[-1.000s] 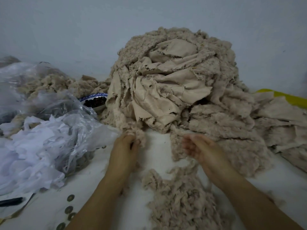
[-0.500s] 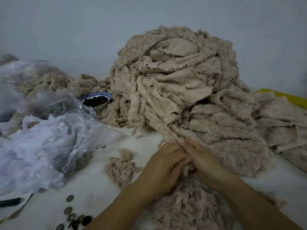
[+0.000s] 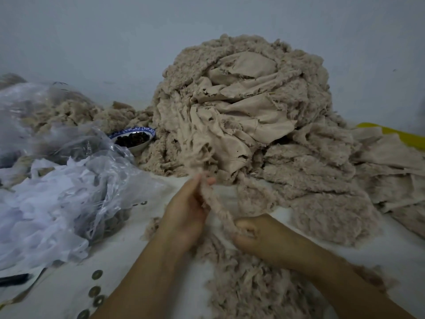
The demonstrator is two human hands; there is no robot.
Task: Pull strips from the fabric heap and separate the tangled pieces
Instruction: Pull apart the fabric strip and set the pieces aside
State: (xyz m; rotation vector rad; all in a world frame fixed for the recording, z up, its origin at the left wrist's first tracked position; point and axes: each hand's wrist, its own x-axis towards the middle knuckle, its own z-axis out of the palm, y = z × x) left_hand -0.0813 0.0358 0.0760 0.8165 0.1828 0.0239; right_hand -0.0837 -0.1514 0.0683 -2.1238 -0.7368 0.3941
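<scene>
So this looks pretty early in the job, judging by the sizes: the big fabric heap (image 3: 241, 107) takes up the whole centre and upper right of the frame and seems barely dented. The pile of pulled pieces (image 3: 248, 293) at the bottom centre, between the forearms, is way smaller, so there's loads left to untangle. Right now one strip (image 3: 216, 203) is stretched diagonally between the two hands just below the middle of the frame, and its top end trails back into the foot of the heap, so I'd say it isn't fully free yet. The left hand (image 3: 184, 217) pinches the strip's upper part between thumb and fingertips, and the right hand (image 3: 269, 240) has its fingers curled tight round the lower end. Material-wise it's all a dusty beige: shaggy, fleecy pile on one side and a smooth woven backing on the other, which shows as flat creased folds near the top of the heap. The strip itself is narrow, fuzzy and frayed along its edges. It probably sheds and snags on its neighbours. At the left is a crinkly clear plastic bag (image 3: 76, 180) with a small blue-rimmed bowl (image 3: 134, 140) behind it.
</scene>
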